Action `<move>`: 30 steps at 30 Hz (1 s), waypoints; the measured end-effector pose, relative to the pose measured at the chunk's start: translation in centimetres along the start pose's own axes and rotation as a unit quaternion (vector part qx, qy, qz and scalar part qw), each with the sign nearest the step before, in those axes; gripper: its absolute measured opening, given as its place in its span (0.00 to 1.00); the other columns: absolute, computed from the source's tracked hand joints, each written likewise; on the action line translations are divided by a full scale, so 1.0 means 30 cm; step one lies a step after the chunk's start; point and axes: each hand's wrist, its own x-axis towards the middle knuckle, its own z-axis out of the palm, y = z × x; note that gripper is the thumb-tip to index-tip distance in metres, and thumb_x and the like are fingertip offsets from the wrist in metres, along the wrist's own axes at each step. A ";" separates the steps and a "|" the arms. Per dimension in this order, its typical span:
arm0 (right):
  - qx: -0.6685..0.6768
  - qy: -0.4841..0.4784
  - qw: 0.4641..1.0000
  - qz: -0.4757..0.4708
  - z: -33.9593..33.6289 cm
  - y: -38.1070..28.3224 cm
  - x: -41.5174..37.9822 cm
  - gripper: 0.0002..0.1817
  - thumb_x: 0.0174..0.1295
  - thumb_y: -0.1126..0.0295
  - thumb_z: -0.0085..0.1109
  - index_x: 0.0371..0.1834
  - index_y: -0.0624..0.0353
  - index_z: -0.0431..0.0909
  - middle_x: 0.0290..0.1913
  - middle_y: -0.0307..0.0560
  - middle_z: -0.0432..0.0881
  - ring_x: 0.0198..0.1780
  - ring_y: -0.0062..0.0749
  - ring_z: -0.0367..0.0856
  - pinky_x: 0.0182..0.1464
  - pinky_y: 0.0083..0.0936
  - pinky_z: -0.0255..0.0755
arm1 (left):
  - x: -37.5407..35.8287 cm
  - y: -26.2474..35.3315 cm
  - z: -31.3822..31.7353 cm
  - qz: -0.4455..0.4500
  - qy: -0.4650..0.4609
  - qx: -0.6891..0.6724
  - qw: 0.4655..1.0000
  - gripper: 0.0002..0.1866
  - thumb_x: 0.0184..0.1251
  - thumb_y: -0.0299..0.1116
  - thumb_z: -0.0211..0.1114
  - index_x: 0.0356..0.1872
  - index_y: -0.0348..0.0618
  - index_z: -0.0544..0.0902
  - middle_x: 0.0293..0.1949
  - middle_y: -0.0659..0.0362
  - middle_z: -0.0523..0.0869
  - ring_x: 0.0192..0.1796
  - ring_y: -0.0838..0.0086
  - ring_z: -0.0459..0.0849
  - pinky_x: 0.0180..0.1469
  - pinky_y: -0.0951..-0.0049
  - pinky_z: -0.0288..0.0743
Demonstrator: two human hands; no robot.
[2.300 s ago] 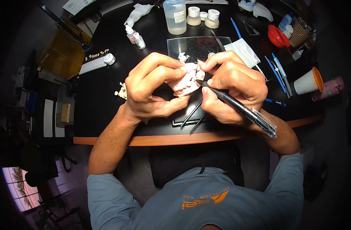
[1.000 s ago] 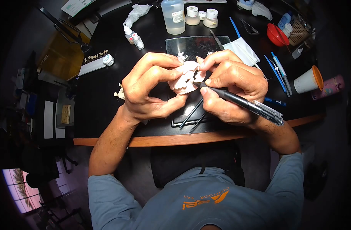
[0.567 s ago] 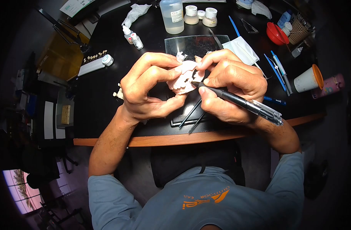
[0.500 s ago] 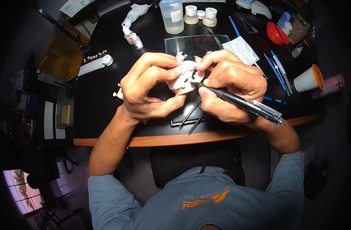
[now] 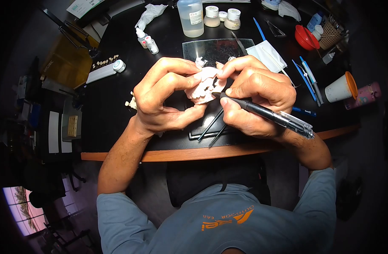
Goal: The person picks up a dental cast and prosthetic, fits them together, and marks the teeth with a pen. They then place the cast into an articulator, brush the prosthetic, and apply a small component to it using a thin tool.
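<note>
Between the fingertips of my left hand [image 5: 166,95] is a pale pink dental cast [image 5: 201,90] with an uneven surface. My right hand [image 5: 259,95] grips a black pen [image 5: 266,113] with a clear end, and its dark tip is at the cast's right side. The right index fingertip also lies at the cast's upper right edge. Whether the tip touches the cast I cannot tell. Under the hands lies a dark glass plate [image 5: 215,45], and two thin dark rods [image 5: 210,126] stick out below the cast.
Behind the plate stand a liquid bottle [image 5: 191,19] and several small jars [image 5: 232,19]. To the left are small bottles [image 5: 151,44] and a tooth shade strip [image 5: 101,73]. At right are a red bowl [image 5: 306,37], blue-handled tools [image 5: 311,80] and a white cup [image 5: 340,88].
The pen tip and my right hand have shifted very slightly. The cast and my left hand are almost unmoved.
</note>
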 end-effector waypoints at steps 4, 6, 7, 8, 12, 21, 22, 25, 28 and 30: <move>0.000 0.003 1.000 -0.001 0.002 0.000 0.000 0.08 0.50 0.84 0.72 0.27 0.65 0.79 0.27 0.47 0.83 0.47 0.48 0.89 0.59 0.50 0.84 | 0.001 0.001 -0.001 0.002 -0.001 0.001 1.000 0.21 0.45 0.26 0.84 0.42 0.33 0.88 0.47 0.46 0.89 0.49 0.59 0.92 0.49 0.65 0.90; 0.000 0.001 1.000 -0.005 0.001 0.001 0.001 0.08 0.50 0.84 0.72 0.27 0.65 0.79 0.27 0.47 0.83 0.47 0.48 0.89 0.59 0.50 0.84 | 0.003 0.002 -0.001 0.002 -0.001 0.002 1.000 0.20 0.45 0.26 0.84 0.42 0.33 0.88 0.47 0.46 0.89 0.49 0.59 0.92 0.49 0.65 0.90; -0.001 0.000 1.000 -0.007 0.000 0.001 0.001 0.08 0.50 0.84 0.72 0.27 0.65 0.79 0.27 0.47 0.83 0.47 0.48 0.89 0.59 0.50 0.84 | 0.003 0.001 -0.001 0.002 -0.001 0.002 1.000 0.20 0.45 0.26 0.84 0.42 0.33 0.88 0.47 0.46 0.89 0.49 0.59 0.92 0.49 0.65 0.90; -0.001 0.000 1.000 -0.007 0.000 0.001 0.001 0.08 0.50 0.84 0.72 0.27 0.65 0.79 0.27 0.47 0.83 0.47 0.48 0.89 0.59 0.50 0.84 | 0.003 0.001 -0.001 0.002 -0.001 0.001 1.000 0.21 0.45 0.26 0.84 0.42 0.33 0.88 0.47 0.46 0.89 0.49 0.59 0.92 0.49 0.65 0.90; -0.001 0.008 1.000 -0.006 0.003 0.004 -0.001 0.08 0.50 0.84 0.72 0.27 0.65 0.80 0.27 0.48 0.83 0.47 0.48 0.89 0.59 0.50 0.84 | 0.003 -0.001 0.002 0.003 0.002 -0.002 1.000 0.21 0.45 0.26 0.84 0.42 0.33 0.88 0.47 0.46 0.89 0.49 0.59 0.92 0.49 0.65 0.89; -0.007 0.001 1.000 -0.013 -0.001 0.002 0.002 0.08 0.50 0.84 0.72 0.28 0.66 0.80 0.27 0.49 0.83 0.46 0.49 0.89 0.58 0.51 0.85 | 0.004 0.001 -0.001 0.001 -0.001 0.003 1.000 0.21 0.44 0.26 0.84 0.41 0.34 0.88 0.46 0.47 0.89 0.49 0.59 0.92 0.50 0.65 0.89; -0.009 0.000 1.000 -0.015 -0.001 0.001 0.003 0.08 0.50 0.84 0.72 0.28 0.66 0.80 0.27 0.49 0.83 0.46 0.49 0.89 0.58 0.51 0.85 | 0.004 0.000 -0.001 0.000 -0.001 0.002 1.000 0.21 0.43 0.26 0.84 0.41 0.34 0.88 0.46 0.47 0.89 0.49 0.59 0.92 0.50 0.65 0.89; -0.009 0.010 1.000 -0.026 -0.003 0.006 -0.001 0.08 0.50 0.83 0.72 0.28 0.66 0.80 0.27 0.48 0.83 0.46 0.50 0.89 0.57 0.50 0.85 | 0.005 0.001 -0.002 0.002 -0.001 0.002 1.000 0.21 0.43 0.26 0.84 0.41 0.34 0.88 0.46 0.47 0.89 0.48 0.60 0.92 0.49 0.66 0.89; -0.033 0.005 0.999 -0.034 -0.006 0.005 0.000 0.08 0.51 0.83 0.72 0.28 0.66 0.80 0.26 0.48 0.83 0.46 0.50 0.89 0.57 0.50 0.86 | 0.005 0.001 0.000 0.000 -0.002 0.002 1.000 0.20 0.43 0.26 0.84 0.40 0.34 0.88 0.46 0.48 0.89 0.47 0.62 0.92 0.46 0.68 0.89; -0.037 0.007 0.998 -0.045 -0.003 0.005 0.002 0.08 0.51 0.82 0.73 0.28 0.66 0.80 0.26 0.48 0.83 0.45 0.50 0.89 0.56 0.49 0.86 | 0.008 0.005 0.001 -0.001 -0.002 0.007 1.000 0.20 0.43 0.26 0.84 0.40 0.35 0.87 0.45 0.48 0.89 0.45 0.63 0.92 0.44 0.69 0.89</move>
